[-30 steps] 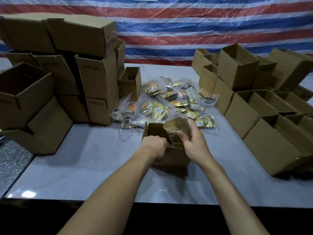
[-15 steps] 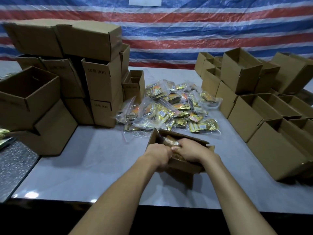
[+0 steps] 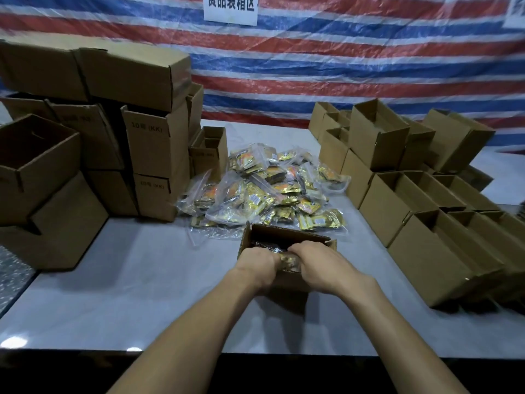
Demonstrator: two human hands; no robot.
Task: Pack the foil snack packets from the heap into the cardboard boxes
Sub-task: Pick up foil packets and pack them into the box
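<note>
Fingers [image 3: 299, 248] of my right hand [image 3: 321, 265] and left hand [image 3: 257, 263] curl down onto foil packets [image 3: 289, 261] inside the open cardboard box [image 3: 284, 236], on the table [image 3: 142, 280] just beside the heap [image 3: 264, 191].

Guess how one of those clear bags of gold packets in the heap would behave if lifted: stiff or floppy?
Probably floppy: the clear bag slumps over its neighbours in the heap with a crumpled, loose edge. Likely light for its size, holding only thin foil packets. It may be slippery: the glossy plastic shines.
</note>
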